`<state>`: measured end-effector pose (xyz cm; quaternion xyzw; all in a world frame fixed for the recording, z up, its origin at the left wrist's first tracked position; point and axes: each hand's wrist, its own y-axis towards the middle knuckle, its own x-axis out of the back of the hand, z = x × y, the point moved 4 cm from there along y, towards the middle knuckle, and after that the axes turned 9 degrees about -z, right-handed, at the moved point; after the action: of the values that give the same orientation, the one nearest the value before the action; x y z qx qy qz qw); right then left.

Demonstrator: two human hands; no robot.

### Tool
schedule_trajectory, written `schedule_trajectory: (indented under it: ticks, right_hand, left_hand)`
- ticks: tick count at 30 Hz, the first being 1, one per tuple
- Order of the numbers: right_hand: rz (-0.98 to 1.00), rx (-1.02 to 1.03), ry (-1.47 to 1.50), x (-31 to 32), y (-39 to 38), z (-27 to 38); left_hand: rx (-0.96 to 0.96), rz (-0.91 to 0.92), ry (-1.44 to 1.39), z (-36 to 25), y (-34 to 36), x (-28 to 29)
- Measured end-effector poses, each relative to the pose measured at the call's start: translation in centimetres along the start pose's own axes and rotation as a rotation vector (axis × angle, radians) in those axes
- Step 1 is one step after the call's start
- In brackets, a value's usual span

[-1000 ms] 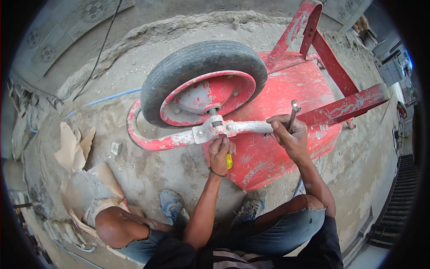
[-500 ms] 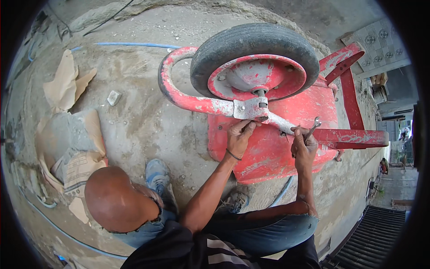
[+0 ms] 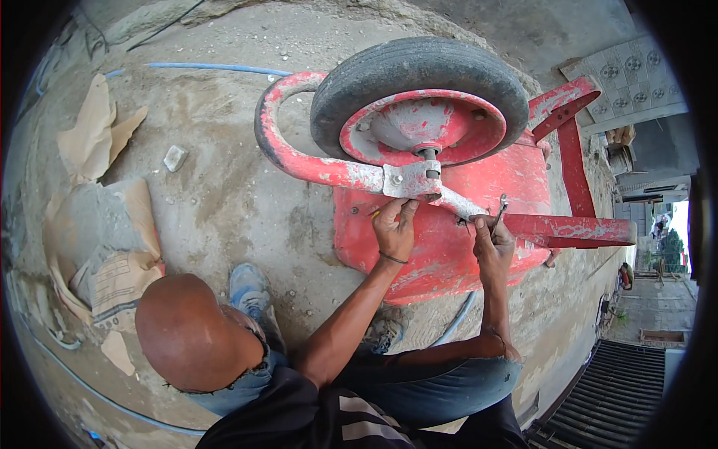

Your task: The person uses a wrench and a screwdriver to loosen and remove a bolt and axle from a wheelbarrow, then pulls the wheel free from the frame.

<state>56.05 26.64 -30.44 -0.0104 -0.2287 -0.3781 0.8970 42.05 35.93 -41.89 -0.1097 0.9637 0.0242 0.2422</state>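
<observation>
A red wheelbarrow (image 3: 389,254) lies upside down, paint worn, its black-tyred wheel (image 3: 359,84) uppermost. An axle bracket (image 3: 404,179) joins the wheel to the tubular frame (image 3: 288,161). My left hand (image 3: 393,232) is pinched just under the bracket; a small yellow piece shows behind its fingers, and what they hold is unclear. My right hand (image 3: 493,247) grips a metal wrench (image 3: 502,202) with its open end upward, beside the white-worn frame tube right of the bracket.
My bent knees and shoes frame the near side. Torn paper sacks (image 3: 123,284) and cardboard (image 3: 90,127) lie left, with a broken chunk (image 3: 175,158) and blue hose (image 3: 213,69). A dark slatted grate (image 3: 613,396) is lower right; a person (image 3: 625,275) is far right.
The view has swung, so the wheelbarrow appears higher. The yellow piece under my left hand is now mostly hidden. My right hand still holds the wrench, now more upright, by the frame tube.
</observation>
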Motion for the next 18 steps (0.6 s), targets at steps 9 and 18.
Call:
schedule_trajectory:
  ticks: [9, 18]
  right_hand:
    - [0.108, 0.102, -0.015, -2.9, 1.5, 2.6]
    - [0.458, 0.545, -0.494, -7.5, 3.7, 8.1]
  left_hand:
    - [-0.015, -0.035, 0.073, -0.3, -0.5, -0.6]
    - [-0.067, -0.043, 0.182, -0.1, -0.5, 0.0]
